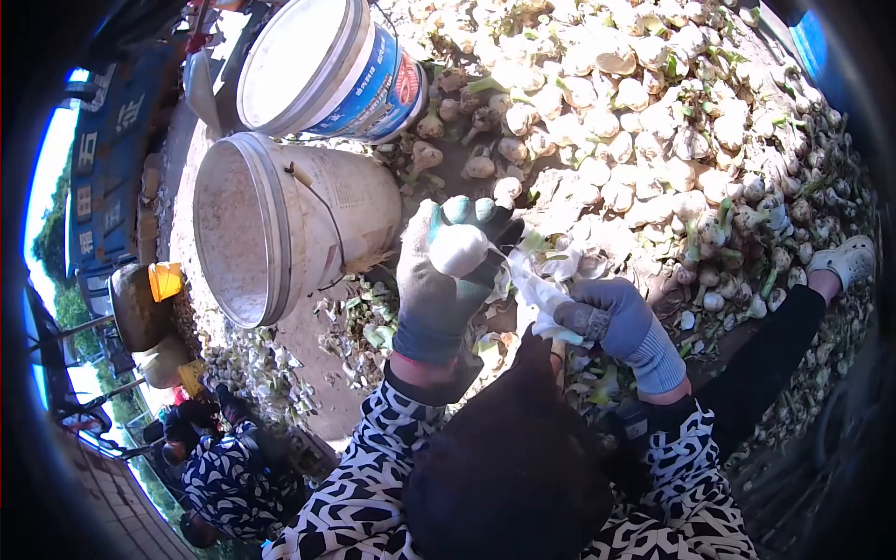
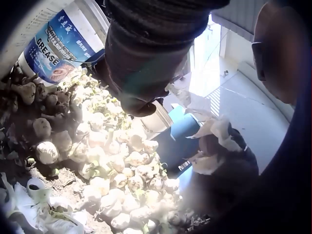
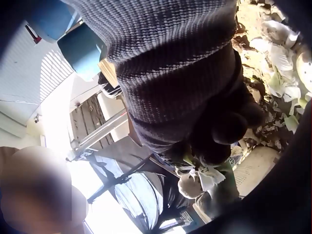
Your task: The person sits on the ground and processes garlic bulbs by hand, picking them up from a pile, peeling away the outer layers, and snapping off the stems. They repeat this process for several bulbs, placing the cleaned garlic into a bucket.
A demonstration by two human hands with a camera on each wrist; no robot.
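Observation:
My left hand, in a worn grey glove with dark green patches, holds a white garlic bulb in its fingers. Opposite it, my right hand, gloved in grey knit, pinches strips of white garlic skin. The strips lie between the two hands, close to the bulb's stem side. From the right wrist view, the garlic bulb shows beyond the dark, curled fingers of the right hand. Pale skins hang by the shaded right hand in the left wrist view.
Left of the hands stand an open white bucket and a blue-labelled bucket. A big heap of garlic bulbs spreads ahead and right. Peeled skins litter the ground below. Another person sits at lower left, near a yellow container.

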